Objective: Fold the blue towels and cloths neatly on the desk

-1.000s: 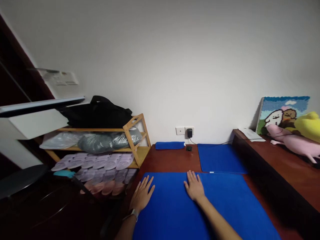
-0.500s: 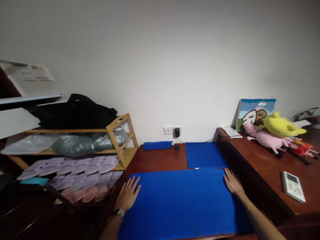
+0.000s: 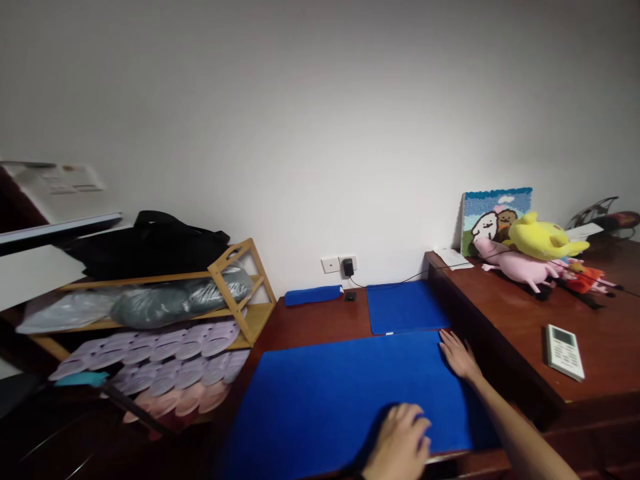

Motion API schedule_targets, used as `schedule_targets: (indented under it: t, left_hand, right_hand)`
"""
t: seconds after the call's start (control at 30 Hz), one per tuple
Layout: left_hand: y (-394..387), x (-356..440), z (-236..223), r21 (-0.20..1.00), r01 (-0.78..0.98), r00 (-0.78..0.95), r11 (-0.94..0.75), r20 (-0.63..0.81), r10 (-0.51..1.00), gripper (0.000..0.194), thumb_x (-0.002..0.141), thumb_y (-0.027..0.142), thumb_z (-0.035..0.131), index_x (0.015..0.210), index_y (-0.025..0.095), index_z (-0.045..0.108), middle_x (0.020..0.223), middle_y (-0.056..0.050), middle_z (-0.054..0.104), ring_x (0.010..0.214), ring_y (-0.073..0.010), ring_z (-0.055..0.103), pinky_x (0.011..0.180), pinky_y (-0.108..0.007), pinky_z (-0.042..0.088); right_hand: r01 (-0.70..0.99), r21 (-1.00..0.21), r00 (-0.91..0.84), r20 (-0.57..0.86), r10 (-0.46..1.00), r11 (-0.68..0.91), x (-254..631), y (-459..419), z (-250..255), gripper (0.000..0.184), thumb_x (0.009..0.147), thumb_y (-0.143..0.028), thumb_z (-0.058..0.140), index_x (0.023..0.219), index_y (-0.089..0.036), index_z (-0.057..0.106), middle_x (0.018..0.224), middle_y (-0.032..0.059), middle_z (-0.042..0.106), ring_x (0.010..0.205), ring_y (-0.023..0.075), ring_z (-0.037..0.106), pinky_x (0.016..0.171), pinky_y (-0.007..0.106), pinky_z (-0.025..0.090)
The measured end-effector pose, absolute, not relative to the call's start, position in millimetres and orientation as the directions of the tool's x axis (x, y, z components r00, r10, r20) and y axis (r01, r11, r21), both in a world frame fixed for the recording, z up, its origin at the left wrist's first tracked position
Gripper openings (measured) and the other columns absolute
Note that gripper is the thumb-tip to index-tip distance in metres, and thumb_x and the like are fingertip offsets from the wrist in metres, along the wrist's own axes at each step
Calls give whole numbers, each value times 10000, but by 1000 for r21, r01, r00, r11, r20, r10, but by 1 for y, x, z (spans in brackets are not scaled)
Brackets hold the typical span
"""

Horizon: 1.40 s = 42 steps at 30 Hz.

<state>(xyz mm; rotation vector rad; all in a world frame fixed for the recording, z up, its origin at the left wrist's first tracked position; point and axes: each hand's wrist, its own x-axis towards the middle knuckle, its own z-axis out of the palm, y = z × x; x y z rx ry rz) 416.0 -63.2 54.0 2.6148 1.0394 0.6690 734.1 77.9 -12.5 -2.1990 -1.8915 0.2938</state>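
A large blue cloth lies spread out on the brown tabletop. My right hand rests open and flat at its far right corner, with the fingers stretched out. Over the near right part of the cloth is my left hand, its fingers loosely bent and nothing seen in them. Whether that hand touches the cloth I cannot tell. Behind the large cloth is a smaller folded blue cloth with a white tag. A rolled blue cloth sits by the wall.
On the higher brown surface at right are a white remote-like device, plush toys and a dog picture. A black adapter with a cable is in the wall socket. At left stands a wooden rack with slippers and a black bag.
My left hand has left the cloth's far left corner and moved right and nearer to me, its fingers now bent. My right hand stays at its corner. The view has turned slightly.
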Motion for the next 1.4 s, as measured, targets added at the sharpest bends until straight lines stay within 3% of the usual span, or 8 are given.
schedule_targets:
  t: [0.13, 0.27, 0.47, 0.63, 0.87, 1.0, 1.27, 1.4]
  left_hand:
    - [-87, 529, 17, 386, 512, 729, -767, 277, 626, 402, 884, 438, 687, 1249, 270, 686, 1198, -78, 718, 1121, -286, 616, 986, -448, 502]
    - [-84, 594, -16, 379, 694, 608, -613, 148, 780, 252, 885, 206, 629, 1077, 208, 792, 1021, -136, 759, 1031, -305, 624, 959, -480, 479]
    - [-76, 612, -12, 384, 612, 684, -692, 182, 706, 293, 843, 110, 589, 928, 259, 826, 855, -129, 721, 937, -289, 590, 933, -506, 449]
    - [-76, 609, -2, 571, 572, 644, -589, 133, 754, 300, 808, 121, 590, 914, 284, 818, 820, -148, 716, 967, -316, 622, 941, -538, 469]
    - [-82, 576, 27, 809, 582, 270, -82, -97, 958, 220, 799, 290, 657, 985, 333, 765, 1003, -68, 793, 1012, -297, 705, 919, -444, 522]
    - [-83, 534, 57, 921, 390, 238, -27, -73, 969, 226, 811, 283, 652, 1016, 275, 748, 969, -62, 820, 937, -251, 751, 860, -356, 539]
    - [-95, 414, 72, 990, 137, 23, 43, -46, 999, 73, 818, 251, 660, 879, 220, 637, 713, -32, 787, 662, -197, 741, 651, -264, 500]
    - [-108, 338, 96, 997, 81, -169, 7, 7, 986, 186, 881, 416, 641, 902, 233, 615, 680, -31, 781, 657, -206, 732, 633, -267, 487]
  right_hand:
    - [932, -335, 151, 14, 988, -138, 736, 78, -13, 638, 1035, -502, 182, 1607, -290, 370, 1680, -8, 330, 1574, 211, 223, 1289, 541, 71]
    - [919, -377, 155, 68, 986, -119, 740, 80, -19, 633, 1034, -509, 193, 1581, -290, 422, 1657, 0, 382, 1553, 214, 281, 1288, 536, 110]
    - [887, -451, 179, 147, 973, -95, 743, 80, -23, 636, 1018, -507, 231, 1554, -265, 472, 1630, 29, 434, 1520, 237, 346, 1284, 526, 162]
    - [835, -543, 188, 127, 974, -91, 745, 80, -17, 655, 968, -487, 296, 1504, -205, 544, 1597, 53, 479, 1501, 263, 389, 1289, 513, 175]
    - [620, -774, 303, 82, 950, -131, 750, 92, 8, 504, 817, -499, 489, 1067, -197, 806, 1212, 113, 768, 1229, 326, 666, 1098, 431, 492]
    - [553, -790, 368, -52, 928, -264, 742, 102, 27, 354, 690, -494, 626, 844, -232, 807, 919, 110, 813, 1011, 372, 746, 896, 449, 588]
    - [351, -921, 279, -68, 958, -167, 652, 124, 68, 538, 787, -555, 521, 1024, -140, 768, 798, 110, 758, 750, 245, 746, 686, 322, 615]
    - [309, -951, -1, 18, 1000, 18, 561, 138, 115, 659, 787, -637, 521, 1077, -100, 769, 842, 115, 756, 697, 205, 707, 668, 312, 597]
